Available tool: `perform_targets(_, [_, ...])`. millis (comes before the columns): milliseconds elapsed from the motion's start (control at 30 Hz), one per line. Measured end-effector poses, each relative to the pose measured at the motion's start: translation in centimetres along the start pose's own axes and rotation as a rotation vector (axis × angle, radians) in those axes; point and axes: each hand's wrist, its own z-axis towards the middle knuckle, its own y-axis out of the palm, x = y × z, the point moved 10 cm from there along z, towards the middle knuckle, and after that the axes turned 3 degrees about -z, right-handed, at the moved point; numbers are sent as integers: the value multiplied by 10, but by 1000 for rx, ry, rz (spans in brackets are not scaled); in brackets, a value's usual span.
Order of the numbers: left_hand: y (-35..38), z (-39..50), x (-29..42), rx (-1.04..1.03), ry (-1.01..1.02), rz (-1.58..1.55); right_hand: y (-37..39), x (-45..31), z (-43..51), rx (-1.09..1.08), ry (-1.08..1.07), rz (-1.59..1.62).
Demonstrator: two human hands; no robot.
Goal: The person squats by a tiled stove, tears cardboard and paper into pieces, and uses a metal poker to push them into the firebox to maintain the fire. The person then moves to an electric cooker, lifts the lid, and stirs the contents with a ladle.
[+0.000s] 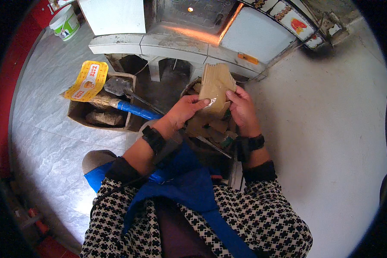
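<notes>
Between both hands I hold a torn piece of corrugated cardboard (217, 82), its ragged edge pointing away from me. A strip of clear shiny tape shows on it near my left thumb. My left hand (190, 109) pinches the lower left side of the piece. On the opposite side, the thumb and fingers of my right hand (243, 108) grip its edge. Directly below the hands, a container holds several cardboard scraps (209, 129); my arms and the held piece hide part of it.
Left stands a box (129, 119) with a wood log (104, 118), a shovel (119, 86), a blue-handled straw brush (137, 110) and yellow printed packaging (88, 80). Ahead is a tiled stove ledge (174, 48) below a glowing glass-fronted opening (193, 16). A white-green bucket (64, 24) stands far left; a pale wall (325, 122) rises right.
</notes>
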Motion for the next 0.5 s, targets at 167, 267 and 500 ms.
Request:
perform_targets(167, [-6, -4, 6, 83, 140, -129, 11, 2, -1, 64, 8, 12])
perform_targets(267, [-5, -6, 8, 64, 157, -184, 16, 8, -1, 27, 74, -29])
perform_targets(500, [-5, -10, 5, 58, 98, -306, 17, -3, 9, 49, 21, -149])
